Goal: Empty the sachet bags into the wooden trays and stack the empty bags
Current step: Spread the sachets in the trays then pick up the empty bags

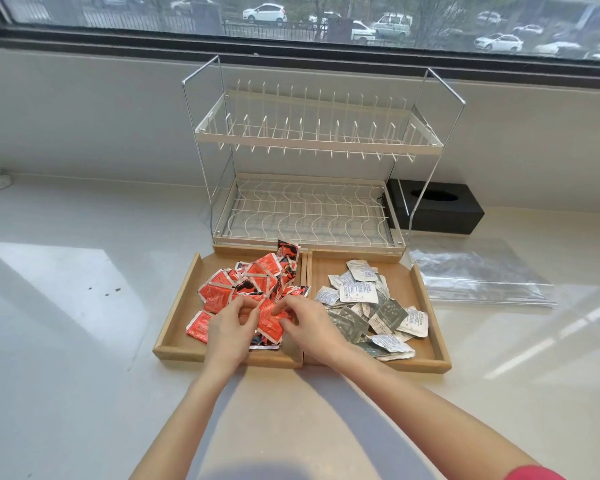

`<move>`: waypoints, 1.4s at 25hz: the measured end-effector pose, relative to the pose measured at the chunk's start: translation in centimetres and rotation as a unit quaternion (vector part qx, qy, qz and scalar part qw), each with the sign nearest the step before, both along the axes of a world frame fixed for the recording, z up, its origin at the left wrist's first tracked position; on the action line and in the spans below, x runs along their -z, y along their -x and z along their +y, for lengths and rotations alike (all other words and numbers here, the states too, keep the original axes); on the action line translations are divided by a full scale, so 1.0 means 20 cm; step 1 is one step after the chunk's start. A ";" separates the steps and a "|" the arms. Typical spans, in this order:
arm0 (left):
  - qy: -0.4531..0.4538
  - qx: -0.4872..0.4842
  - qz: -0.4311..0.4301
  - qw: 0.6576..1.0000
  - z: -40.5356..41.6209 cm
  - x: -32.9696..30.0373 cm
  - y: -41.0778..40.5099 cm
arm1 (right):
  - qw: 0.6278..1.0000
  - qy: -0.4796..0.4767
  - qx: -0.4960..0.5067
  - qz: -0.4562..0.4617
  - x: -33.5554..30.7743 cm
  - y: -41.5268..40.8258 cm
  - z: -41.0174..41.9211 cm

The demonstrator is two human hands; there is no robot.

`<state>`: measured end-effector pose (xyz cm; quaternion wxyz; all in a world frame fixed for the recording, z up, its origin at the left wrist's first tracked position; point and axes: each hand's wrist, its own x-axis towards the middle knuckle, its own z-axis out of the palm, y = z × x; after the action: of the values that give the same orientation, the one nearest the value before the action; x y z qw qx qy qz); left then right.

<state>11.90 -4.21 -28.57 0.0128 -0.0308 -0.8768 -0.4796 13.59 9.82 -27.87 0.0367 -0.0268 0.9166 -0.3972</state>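
Red sachets [257,285]: loose heap in the left wooden tray [177,313]; red-orange packets with white edges, some with black pattern; print too small to read.
Left hand [227,332]: over the near part of the red heap; fingers [246,303] curled down among the packets, touching them; cannot tell if one is pinched.
Right hand [309,323]: just right of the left hand, over the divide between the trays; fingers [284,304] bent onto a red sachet, grip not resolvable.
Grey-white sachets [371,306]: heap in the right wooden tray [437,341]; white faces carry blue lines of text, dark green faces pale marks; none legible.
Trays: side by side, touching, on the pale bench [66,341].
Dish rack [309,174]: two-tier white wire, directly behind the trays.
Clear plastic bags [482,275]: flat on the bench, right of the trays.
Black tissue box [440,209]: behind those bags, right of the rack.
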 end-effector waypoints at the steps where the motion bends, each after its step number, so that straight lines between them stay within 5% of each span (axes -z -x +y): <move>1: 0.005 0.002 0.000 1.000 0.01 0.01 0.00 | 1.000 -0.012 -0.002 0.000 0.01 0.01 0.00; 8: 0.089 0.046 0.003 0.995 0.00 0.11 0.05 | 0.995 -0.082 -0.049 -0.025 0.06 0.02 0.02; 13: 0.202 0.027 0.110 0.973 0.02 0.13 0.07 | 0.982 -0.134 0.007 0.131 0.08 0.03 0.04; 19: 0.346 0.134 0.013 0.929 0.04 0.16 0.12 | 0.952 -0.296 -0.077 -0.019 0.13 0.04 0.03; 26: 0.357 0.136 -0.009 0.924 0.04 0.10 0.09 | 0.961 -0.260 -0.091 -0.006 0.09 0.02 0.06; 35: 0.360 0.149 0.069 0.918 0.30 -0.12 0.02 | 0.971 -0.230 0.002 0.066 -0.07 -0.07 0.43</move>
<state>11.41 1.83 -26.19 -0.0109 -0.1968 -0.9724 -0.1249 15.04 18.32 -26.44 -0.0197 -0.0424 0.9837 -0.1734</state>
